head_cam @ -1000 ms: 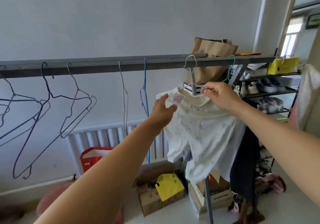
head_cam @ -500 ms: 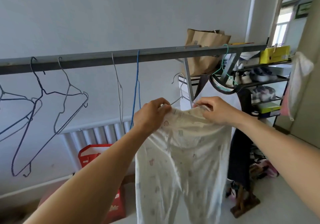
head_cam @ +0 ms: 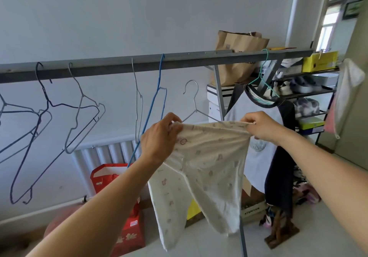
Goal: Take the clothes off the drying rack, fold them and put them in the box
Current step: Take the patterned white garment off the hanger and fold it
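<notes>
Both hands pinch the waistband of the cream printed trousers (head_cam: pixel 201 169), left hand (head_cam: pixel 161 137) and right hand (head_cam: pixel 260 126) at opposite ends, below the drying rack bar (head_cam: pixel 119 67). Slip the silver wire hanger (head_cam: pixel 194 105) free without snagging, keeping each grip clamped and the waistband taut, ready to fold.

I see soft matt cotton-like cloth on the printed pants (head_cam: pixel 207 169), dull grey metal on the rack bar (head_cam: pixel 123 65), thin wire hangers (head_cam: pixel 83 107) (some coated blue), creased matt brown paper bag (head_cam: pixel 239 55), glossy red bag (head_cam: pixel 127 232).
</notes>
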